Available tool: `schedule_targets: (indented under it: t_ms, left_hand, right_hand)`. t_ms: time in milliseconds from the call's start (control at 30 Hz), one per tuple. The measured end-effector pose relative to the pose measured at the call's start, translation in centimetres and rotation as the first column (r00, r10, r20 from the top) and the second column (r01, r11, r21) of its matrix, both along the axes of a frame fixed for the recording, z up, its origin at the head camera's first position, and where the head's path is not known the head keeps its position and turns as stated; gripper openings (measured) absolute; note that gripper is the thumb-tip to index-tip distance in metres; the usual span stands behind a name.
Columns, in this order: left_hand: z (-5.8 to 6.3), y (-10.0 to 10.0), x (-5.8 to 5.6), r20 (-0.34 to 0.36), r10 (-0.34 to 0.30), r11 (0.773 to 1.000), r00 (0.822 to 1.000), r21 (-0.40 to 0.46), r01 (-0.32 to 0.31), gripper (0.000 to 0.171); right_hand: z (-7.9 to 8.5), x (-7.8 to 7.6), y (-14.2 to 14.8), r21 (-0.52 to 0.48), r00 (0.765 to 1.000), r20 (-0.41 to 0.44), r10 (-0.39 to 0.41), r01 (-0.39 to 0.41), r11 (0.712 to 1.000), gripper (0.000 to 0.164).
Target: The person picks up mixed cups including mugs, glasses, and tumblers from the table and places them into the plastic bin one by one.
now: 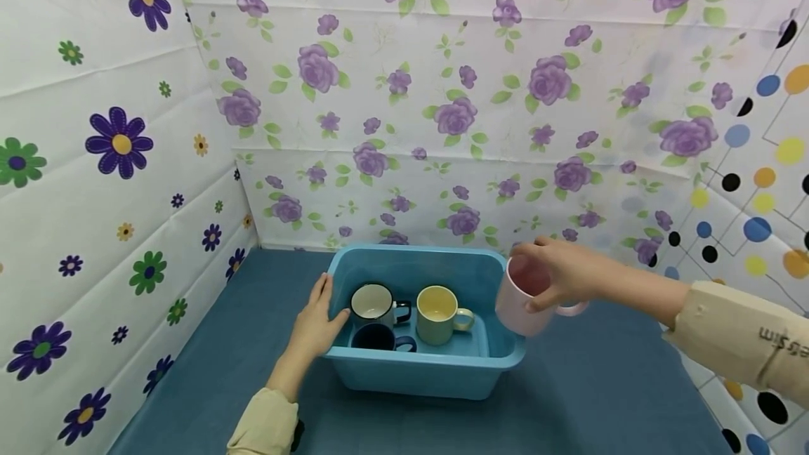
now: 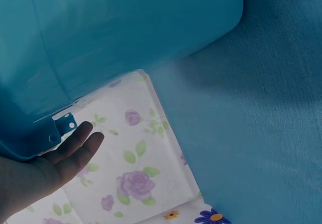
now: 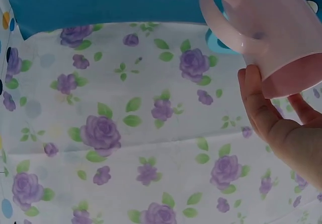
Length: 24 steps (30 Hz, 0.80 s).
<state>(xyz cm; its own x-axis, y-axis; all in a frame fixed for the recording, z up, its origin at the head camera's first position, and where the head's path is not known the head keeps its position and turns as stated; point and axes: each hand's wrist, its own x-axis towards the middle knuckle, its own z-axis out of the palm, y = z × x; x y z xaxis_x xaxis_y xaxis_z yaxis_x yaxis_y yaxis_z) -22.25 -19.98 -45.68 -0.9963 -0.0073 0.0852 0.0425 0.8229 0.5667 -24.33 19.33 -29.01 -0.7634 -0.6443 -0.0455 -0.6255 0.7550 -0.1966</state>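
My right hand [image 1: 562, 274] grips a pink mug [image 1: 521, 304] near its rim, the thumb on the near side and fingers across the top. The mug is tilted and overlaps the right end of a blue plastic basin [image 1: 423, 376] in the head view. In the right wrist view its handle [image 3: 229, 25] points away from the fingers. At the basin's left rim, my left hand [image 1: 314, 325] holds on, thumb over the inner side and fingers [image 2: 80, 151] along the outside. Inside the basin stand a white mug with a black handle [image 1: 371, 302], a yellow mug [image 1: 436, 321] and a dark blue mug [image 1: 374, 338].
The basin stands on a table with a blue cloth [image 1: 588, 399]. Behind it rises a wall of purple-flowered sheeting [image 1: 455, 118]. Daisy-patterned sheeting [image 1: 120, 230] lines the left side, and dotted sheeting [image 1: 758, 230] the right.
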Motion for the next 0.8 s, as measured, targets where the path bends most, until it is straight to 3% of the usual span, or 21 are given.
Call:
schedule_targets:
  t_ms: [800]
  left_hand:
    - [-0.2, 0.0, -0.2, 0.016, 0.011, 1.0, 1.0, 0.01, -0.011, 0.076]
  right_hand:
    - [-1.1, -1.6, -4.9, 0.017, 0.998, 0.054, 0.044, -0.045, 0.999, 0.072]
